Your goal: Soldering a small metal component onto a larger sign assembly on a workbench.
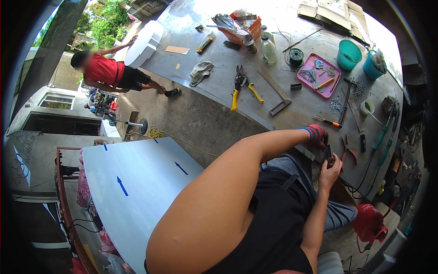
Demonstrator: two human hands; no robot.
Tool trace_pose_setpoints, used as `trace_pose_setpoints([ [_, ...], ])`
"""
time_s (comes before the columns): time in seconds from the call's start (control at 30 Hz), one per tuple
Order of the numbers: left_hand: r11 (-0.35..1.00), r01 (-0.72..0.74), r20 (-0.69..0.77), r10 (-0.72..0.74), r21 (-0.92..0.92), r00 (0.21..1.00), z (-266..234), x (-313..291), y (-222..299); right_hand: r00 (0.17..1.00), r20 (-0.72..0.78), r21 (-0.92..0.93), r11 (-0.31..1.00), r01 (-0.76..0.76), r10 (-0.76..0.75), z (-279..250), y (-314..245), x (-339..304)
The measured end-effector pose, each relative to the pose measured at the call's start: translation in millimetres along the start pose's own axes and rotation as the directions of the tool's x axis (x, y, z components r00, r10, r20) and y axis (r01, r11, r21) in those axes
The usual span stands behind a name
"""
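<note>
Small dark object [329, 161]: pinched at fingertips of bare right hand [331, 170], fingers curled round it; kind too small to tell. Sits at near edge of metal sheet [219, 98], just below the left-hand fingers.

Left hand [316, 135]: red knit glove w/ blue cuff, fingers bent down and pressed on sheet edge; whether it grips anything, cannot tell.

Outward from fingers:
- Red-handled pliers [349, 153], just right of both hands, lying flat.
- Small black block [362, 143], beyond pliers.
- Orange-handled screwdriver [329, 121], slim, just above gloved fingers.
- Green-handled long tool [384, 134], further right, near sheet's edge.
- Hammer [346, 93], dark, thin shaft, above screwdriver; loose nails scattered beside it.
- Steel try square [276, 93], L-shaped, grey, up-left of fingers.
- Yellow-handled tin snips [241, 86], jaws shut, left of square.
- Grey rag [200, 71], crumpled, far left of snips.
- Pink plastic tray [306, 63], rect., holds small hardware.
- Teal bucket [349, 55], round, plastic, right of tray.
- Orange crate [254, 31], full of tools, far end.
- Clear bottle [268, 50], beside crate.

Below the hands: red fuel-type can [368, 223], plastic, on floor at right. Lower left, well apart: white panel [137, 192], smooth, blue arrows marked on it. Far left: another person in red shirt [104, 69] bent over on concrete.
</note>
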State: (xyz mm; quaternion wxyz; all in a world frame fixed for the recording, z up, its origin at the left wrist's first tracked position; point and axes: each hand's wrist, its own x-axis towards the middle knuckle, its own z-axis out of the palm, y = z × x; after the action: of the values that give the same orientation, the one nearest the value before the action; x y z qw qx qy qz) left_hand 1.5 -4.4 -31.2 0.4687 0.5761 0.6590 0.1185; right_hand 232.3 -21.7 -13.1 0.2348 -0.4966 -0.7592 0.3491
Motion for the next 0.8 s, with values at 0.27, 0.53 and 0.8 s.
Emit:
trace_pose_setpoints([
  [0.27, 1.000, 0.011, 0.020, -0.011, 0.010, 1.000, -2.0, 0.9, 4.7, 0.999, 0.014, 0.019, 0.999, -0.037, 0.036, -1.9, 1.7, 0.4],
  [0.53, 1.000, -0.013, 0.017, 0.013, 0.010, 1.000, -4.8, -1.0, 8.2, 1.000, -0.009, -0.009, 1.000, -0.001, 0.001, -0.3, 8.1, 2.2],
  [0.8, 1.000, -0.020, 0.004, 0.020, 0.010, 1.000, -5.2, -3.2, 4.8, 1.000, -0.002, 0.006, 1.000, -0.026, 0.026, -2.0, 2.6, 2.1],
])
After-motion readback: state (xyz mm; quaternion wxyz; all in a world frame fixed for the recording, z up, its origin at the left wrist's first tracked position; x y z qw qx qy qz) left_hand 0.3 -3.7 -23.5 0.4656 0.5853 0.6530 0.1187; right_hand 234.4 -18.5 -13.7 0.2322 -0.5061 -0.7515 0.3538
